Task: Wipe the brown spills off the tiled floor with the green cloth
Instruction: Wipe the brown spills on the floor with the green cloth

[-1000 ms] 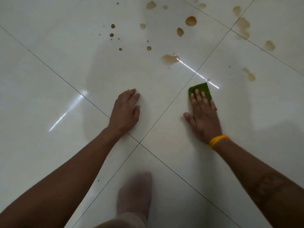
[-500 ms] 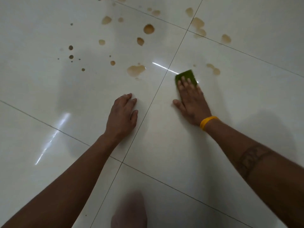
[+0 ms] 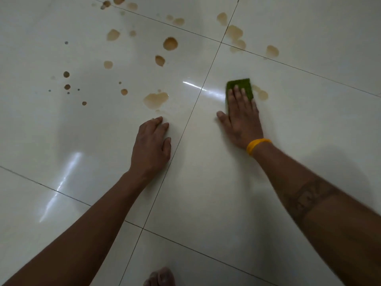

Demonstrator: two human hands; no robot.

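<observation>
While the flat right hand [image 3: 242, 118] presses the green cloth [image 3: 240, 87] beside a spill [image 3: 260, 93], the left hand [image 3: 152, 145] rests, fingers relaxed.

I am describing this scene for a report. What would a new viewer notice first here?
First the brown spills scattered over the far part of the pale tiled floor, mostly left of centre. Then the green cloth pressed flat under the right hand, beside a small spill, while the left hand rests on the tile.
</observation>
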